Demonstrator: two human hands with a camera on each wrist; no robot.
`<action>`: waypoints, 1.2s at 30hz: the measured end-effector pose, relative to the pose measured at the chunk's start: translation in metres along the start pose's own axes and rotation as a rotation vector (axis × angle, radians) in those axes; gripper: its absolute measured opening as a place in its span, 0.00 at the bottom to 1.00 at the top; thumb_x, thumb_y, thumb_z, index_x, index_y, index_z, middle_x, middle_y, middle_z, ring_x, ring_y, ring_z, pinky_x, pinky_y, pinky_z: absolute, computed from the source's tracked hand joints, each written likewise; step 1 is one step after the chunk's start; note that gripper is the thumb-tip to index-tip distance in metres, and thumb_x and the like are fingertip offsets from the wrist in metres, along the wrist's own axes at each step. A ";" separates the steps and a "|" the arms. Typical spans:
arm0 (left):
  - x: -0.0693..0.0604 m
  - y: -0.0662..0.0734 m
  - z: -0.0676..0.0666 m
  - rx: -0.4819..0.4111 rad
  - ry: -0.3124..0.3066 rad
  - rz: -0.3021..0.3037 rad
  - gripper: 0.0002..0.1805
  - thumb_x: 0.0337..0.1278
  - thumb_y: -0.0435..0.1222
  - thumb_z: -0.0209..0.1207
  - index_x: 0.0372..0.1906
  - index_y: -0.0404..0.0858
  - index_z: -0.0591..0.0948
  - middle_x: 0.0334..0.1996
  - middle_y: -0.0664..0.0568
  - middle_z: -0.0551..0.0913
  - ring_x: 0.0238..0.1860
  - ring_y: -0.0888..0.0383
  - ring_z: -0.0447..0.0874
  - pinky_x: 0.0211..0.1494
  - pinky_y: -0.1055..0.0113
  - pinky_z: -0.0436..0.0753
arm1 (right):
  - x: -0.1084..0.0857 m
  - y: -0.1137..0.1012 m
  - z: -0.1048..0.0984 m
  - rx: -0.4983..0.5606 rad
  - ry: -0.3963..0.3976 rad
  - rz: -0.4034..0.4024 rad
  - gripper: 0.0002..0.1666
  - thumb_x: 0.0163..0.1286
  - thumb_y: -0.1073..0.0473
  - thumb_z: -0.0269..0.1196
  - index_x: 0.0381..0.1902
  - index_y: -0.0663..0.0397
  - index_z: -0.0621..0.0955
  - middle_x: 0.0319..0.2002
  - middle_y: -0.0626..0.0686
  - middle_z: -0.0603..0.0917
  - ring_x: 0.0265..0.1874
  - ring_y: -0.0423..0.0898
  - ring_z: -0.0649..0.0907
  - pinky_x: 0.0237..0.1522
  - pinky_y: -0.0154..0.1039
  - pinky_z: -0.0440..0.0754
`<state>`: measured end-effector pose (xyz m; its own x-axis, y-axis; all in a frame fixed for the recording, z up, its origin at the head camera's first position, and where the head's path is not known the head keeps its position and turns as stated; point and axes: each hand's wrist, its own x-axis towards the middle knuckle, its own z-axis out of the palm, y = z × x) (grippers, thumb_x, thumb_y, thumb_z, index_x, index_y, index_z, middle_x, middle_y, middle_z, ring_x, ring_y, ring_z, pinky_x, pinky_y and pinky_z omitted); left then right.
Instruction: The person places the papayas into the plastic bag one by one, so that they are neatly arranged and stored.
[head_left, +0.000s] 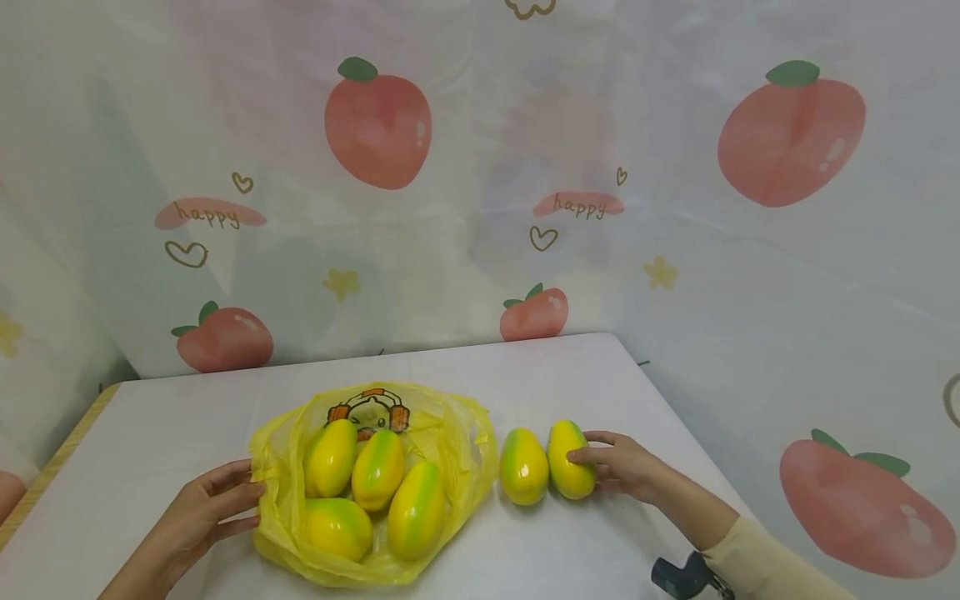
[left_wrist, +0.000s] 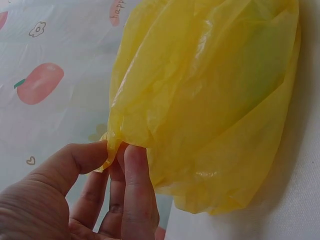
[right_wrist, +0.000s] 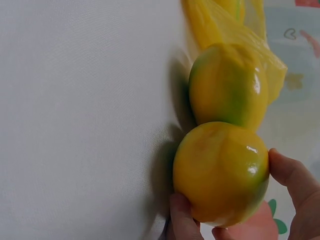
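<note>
A yellow plastic bag [head_left: 465,417] lies spread on the table, several yellow-green mangoes [head_left: 416,510] resting in it. At its left side my left hand [head_left: 204,517] pinches the bag's edge between thumb and fingers, as the left wrist view shows up close on the yellow film [left_wrist: 200,110]. To the right of the bag are two more mangoes. My right hand [head_left: 626,467] grips the farther right mango [head_left: 570,467], thumb and fingers on opposite sides. Beside it sits the other mango [head_left: 523,468]; in the right wrist view this second mango [right_wrist: 227,85] touches the held one [right_wrist: 220,172].
The table [head_left: 570,375] has a white cover, and a wooden edge [head_left: 63,450] shows at left. A dark device [head_left: 686,575] is near the right sleeve [head_left: 765,562]. Behind hangs a fruit-print curtain [head_left: 450,250].
</note>
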<state>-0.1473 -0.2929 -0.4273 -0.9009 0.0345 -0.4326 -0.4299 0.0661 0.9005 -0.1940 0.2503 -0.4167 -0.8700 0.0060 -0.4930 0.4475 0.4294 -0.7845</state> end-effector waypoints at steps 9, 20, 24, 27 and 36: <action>0.001 0.000 -0.001 0.000 0.005 0.003 0.35 0.64 0.39 0.63 0.71 0.32 0.64 0.45 0.62 0.80 0.44 0.62 0.83 0.49 0.59 0.87 | 0.001 0.001 0.000 -0.003 0.013 -0.001 0.45 0.64 0.52 0.68 0.70 0.68 0.62 0.60 0.72 0.72 0.47 0.55 0.82 0.53 0.51 0.85; 0.000 -0.003 -0.002 -0.001 -0.011 0.018 0.35 0.65 0.39 0.62 0.71 0.31 0.63 0.46 0.62 0.80 0.44 0.62 0.84 0.50 0.58 0.87 | 0.002 0.003 -0.001 -0.008 0.016 -0.007 0.45 0.64 0.53 0.68 0.70 0.69 0.62 0.59 0.72 0.72 0.44 0.53 0.83 0.51 0.50 0.86; 0.001 -0.003 -0.002 0.001 -0.013 0.019 0.35 0.65 0.39 0.62 0.71 0.32 0.64 0.46 0.62 0.81 0.44 0.62 0.84 0.50 0.59 0.87 | 0.003 0.003 -0.003 -0.019 0.016 -0.019 0.46 0.64 0.52 0.68 0.70 0.69 0.62 0.60 0.73 0.72 0.45 0.54 0.84 0.50 0.50 0.86; 0.001 -0.004 -0.002 0.004 -0.012 0.023 0.34 0.65 0.39 0.62 0.71 0.32 0.64 0.46 0.62 0.80 0.44 0.62 0.84 0.50 0.59 0.87 | 0.002 0.002 -0.005 -0.025 0.018 -0.033 0.46 0.64 0.52 0.68 0.70 0.69 0.61 0.60 0.73 0.72 0.47 0.56 0.84 0.49 0.49 0.86; 0.001 -0.004 -0.003 -0.010 -0.015 0.027 0.30 0.64 0.39 0.62 0.68 0.37 0.70 0.45 0.63 0.82 0.44 0.62 0.84 0.50 0.59 0.87 | -0.002 -0.014 -0.011 -0.051 0.022 -0.050 0.47 0.63 0.52 0.68 0.71 0.68 0.61 0.61 0.72 0.71 0.50 0.59 0.82 0.48 0.48 0.87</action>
<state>-0.1471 -0.2958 -0.4311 -0.9113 0.0506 -0.4086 -0.4059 0.0551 0.9123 -0.2004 0.2545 -0.4005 -0.8955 0.0035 -0.4451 0.3931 0.4754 -0.7871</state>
